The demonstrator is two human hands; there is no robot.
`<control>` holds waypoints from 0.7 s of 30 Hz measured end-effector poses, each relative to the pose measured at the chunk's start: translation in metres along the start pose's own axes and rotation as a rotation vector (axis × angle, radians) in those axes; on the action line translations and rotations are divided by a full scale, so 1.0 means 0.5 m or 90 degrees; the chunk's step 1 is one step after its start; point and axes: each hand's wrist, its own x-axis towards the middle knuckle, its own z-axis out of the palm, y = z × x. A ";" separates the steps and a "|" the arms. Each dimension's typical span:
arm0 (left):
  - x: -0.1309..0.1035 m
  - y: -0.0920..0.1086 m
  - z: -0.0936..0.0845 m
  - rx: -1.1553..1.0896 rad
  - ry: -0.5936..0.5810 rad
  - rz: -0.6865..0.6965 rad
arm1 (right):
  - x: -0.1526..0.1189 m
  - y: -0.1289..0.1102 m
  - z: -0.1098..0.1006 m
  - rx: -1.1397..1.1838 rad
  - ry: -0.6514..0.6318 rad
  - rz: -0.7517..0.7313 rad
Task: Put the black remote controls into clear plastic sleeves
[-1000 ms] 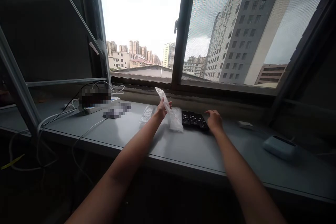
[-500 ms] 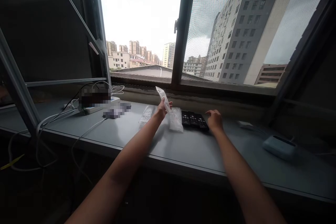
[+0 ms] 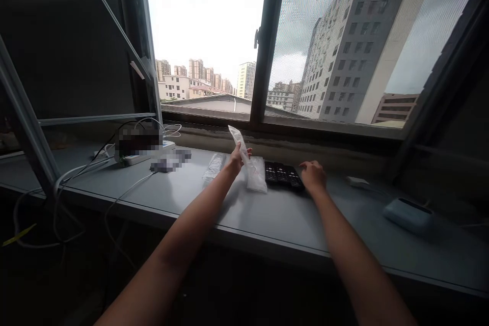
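My left hand (image 3: 237,157) is closed round a clear plastic bag (image 3: 237,136), which it holds up above the table with one end pointing to the window. Just to the right of that hand, a pile of plastic bags (image 3: 256,175) lies on the table. Another plastic bag (image 3: 214,165) lies flat on its left side. Several black remote controls (image 3: 281,174) sit in a row, side by side. My right hand (image 3: 314,175) is at the right end of this row with its fingers curled; whether they grip a remote is hidden.
A grey table (image 3: 267,224) runs below the window (image 3: 206,35). To the left are a white power strip (image 3: 164,147), a blurred item (image 3: 170,161) and loose cables (image 3: 84,167). At the right stand a blue-grey device (image 3: 407,214) and a small white box (image 3: 356,181).
Hardly anything differs. The view has shifted very slightly; my left hand still holds the plastic bag and my right hand stays beside the remote controls.
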 end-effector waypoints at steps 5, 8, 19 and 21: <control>0.004 -0.002 -0.006 0.009 -0.010 0.013 | -0.008 -0.003 0.003 -0.069 -0.135 0.082; 0.005 -0.003 -0.008 0.015 -0.009 0.012 | -0.008 -0.003 0.005 -0.069 -0.174 0.095; 0.003 -0.003 -0.007 -0.002 -0.011 0.006 | -0.010 -0.021 -0.001 -0.076 -0.150 0.073; 0.000 -0.002 -0.006 0.002 -0.005 0.004 | -0.012 -0.020 -0.002 -0.101 -0.128 0.075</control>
